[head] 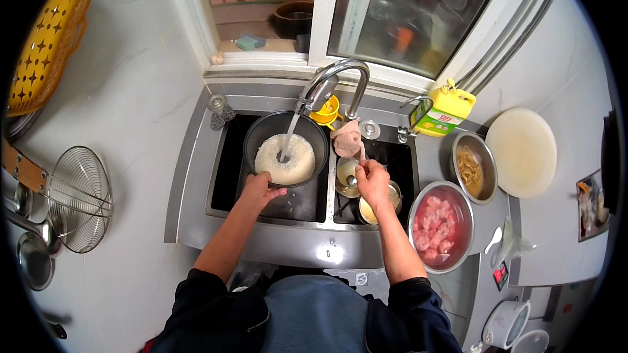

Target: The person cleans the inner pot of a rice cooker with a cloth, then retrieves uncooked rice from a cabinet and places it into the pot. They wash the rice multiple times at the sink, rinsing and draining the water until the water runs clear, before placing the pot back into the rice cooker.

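A dark round pot (249, 157) stands in the left sink basin, holding white rice grains (267, 157). Water (291, 135) runs from the spout into the middle of the rice. My left hand (261, 190) grips the pot's near rim. Over the right basin, my right hand (374, 181) has its fingers drawn together beside the narrow lower end of a pink cloth (347, 138); whether it pinches the cloth is unclear. Below those fingers are a bowl (345, 190) of cloudy liquid with a shiny metal piece in it and another bowl (396, 196) with pale yellowish contents, partly hidden.
A chrome faucet (362, 76) arches behind the basins. On the right counter stand a metal bowl (468, 235) of raw meat in reddish water, a smaller metal bowl (492, 176), a yellow detergent jug (441, 110) and a round board (522, 152). A wire strainer (81, 201) hangs left.
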Demonstrator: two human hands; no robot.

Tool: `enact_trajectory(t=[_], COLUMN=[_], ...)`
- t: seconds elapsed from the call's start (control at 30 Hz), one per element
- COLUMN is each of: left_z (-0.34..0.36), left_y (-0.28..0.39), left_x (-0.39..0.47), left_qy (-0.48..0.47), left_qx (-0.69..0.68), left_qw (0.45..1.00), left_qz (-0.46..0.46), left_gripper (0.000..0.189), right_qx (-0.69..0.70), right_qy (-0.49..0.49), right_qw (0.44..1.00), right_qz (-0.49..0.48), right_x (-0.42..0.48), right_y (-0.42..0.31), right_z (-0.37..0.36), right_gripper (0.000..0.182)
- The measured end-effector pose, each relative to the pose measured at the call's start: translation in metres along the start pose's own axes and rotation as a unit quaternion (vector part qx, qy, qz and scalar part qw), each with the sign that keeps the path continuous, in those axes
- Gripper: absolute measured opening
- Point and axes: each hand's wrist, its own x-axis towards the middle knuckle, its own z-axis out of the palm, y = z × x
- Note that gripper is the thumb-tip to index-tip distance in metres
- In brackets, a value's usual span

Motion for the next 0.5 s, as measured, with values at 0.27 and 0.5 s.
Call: enact_trajectory(t=[0.27, 0.5], left_z=[-0.006, 0.007], left_y=[-0.007, -0.001], left_x=[0.008, -0.007], left_qy=[-0.032, -0.028], left_qx=[-0.001, -0.011], left_qw=[0.999, 0.999], left_qz=[-0.003, 0.016], left_gripper=[0.041, 0.04], right_qx=[0.197, 0.19], right_qy=[-0.002, -0.018], right_qw=[0.978, 0.98], right_qz=[-0.076, -0.059], right_x=[0.053, 0.098], right_y=[-0.113, -0.125], right_z=[0.021, 0.056], right_gripper=[0.032, 0.036])
